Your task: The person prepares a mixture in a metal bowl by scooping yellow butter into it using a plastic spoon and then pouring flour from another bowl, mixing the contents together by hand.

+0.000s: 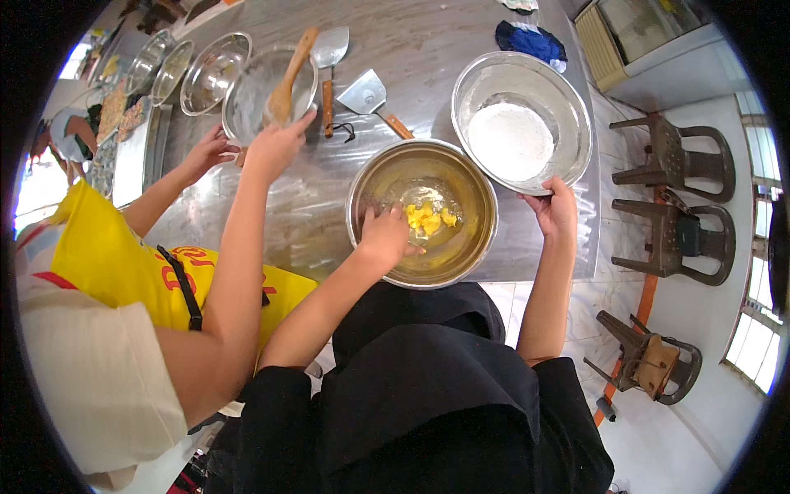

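Observation:
My left hand [386,236] reaches into a metal mixing bowl [478,253] at the table's front edge. Its fingers are spread beside soft yellow lumps [426,217], which look like butter or margarine, and the fingertips are blurred. Yellow smears coat the inside of this bowl. On the right, my right hand [553,209] grips the near rim of a second metal bowl [524,77]. That one holds a heap of white powder [511,139], flour-like, and leans close against the first bowl's rim.
A co-worker at left has hands [274,148] by a metal bowl [247,80] with a wooden spoon [284,92]. Two wood-handled turners [365,92] [332,46] and a blue cloth [531,43] lie on the metal table [419,37]. Plastic chairs [673,157] line the right wall.

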The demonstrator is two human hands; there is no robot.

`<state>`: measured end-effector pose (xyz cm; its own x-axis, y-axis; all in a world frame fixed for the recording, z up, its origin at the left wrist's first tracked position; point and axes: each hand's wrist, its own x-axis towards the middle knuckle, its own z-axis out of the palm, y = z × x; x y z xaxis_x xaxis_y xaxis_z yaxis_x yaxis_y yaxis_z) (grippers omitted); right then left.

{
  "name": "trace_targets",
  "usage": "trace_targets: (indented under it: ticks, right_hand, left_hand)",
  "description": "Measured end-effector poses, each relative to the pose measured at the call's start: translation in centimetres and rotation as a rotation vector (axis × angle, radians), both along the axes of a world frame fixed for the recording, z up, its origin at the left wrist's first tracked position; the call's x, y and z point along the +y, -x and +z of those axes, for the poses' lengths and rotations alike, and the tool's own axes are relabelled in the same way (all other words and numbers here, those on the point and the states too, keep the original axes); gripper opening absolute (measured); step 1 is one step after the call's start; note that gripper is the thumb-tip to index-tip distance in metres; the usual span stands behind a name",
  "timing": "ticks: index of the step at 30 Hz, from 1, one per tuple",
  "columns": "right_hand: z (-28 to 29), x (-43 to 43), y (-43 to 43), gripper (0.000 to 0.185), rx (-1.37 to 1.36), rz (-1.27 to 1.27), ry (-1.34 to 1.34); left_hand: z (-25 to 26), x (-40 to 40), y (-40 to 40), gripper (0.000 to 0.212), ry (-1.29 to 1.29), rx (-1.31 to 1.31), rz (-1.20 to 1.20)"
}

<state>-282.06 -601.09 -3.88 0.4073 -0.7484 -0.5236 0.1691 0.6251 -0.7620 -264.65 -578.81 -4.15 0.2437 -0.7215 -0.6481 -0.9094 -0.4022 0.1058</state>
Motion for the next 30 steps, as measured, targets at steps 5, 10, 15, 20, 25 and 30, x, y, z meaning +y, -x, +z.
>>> trace_targets:
  ticks: [5, 10, 15, 20, 25, 30]
  right_hand:
    - [-0.1, -0.1, 0.1, 0.047, -0.019, -0.021, -0.006]
    - [-0.3, -0.3, 0.1, 0.047, -0.026, 0.005, -0.006]
    - [-0.4, -0.5, 0.2, 0.047, -0.007, 0.019, -0.015]
    - [0.3, -0.4, 0.0, 0.046, 0.009, 0.007, -0.016]
    - [0.1, -0.7, 0.3, 0.046, -0.001, 0.007, -0.021]
    - [0.7, -0.5, 0.0, 0.047, -0.013, 0.034, -0.022]
  left_hand:
    - [2.6, -0.6, 2.6, 0.074, -0.3, 0.202, -0.055]
    - [-2.0, -0.4, 3.8, 0.056, 0.226, 0.428, -0.01]
    - [-3.7, -2.1, 2.6, 0.05, 0.441, -0.255, -0.445]
    - [-2.0, -2.1, 0.7, 0.046, 0.264, -0.399, -0.411]
    - [1.0, -0.5, 2.1, 0.043, 0.027, -0.003, -0.221]
    - [-1.2, -0.7, 3.3, 0.05, 0.413, 0.192, -0.227]
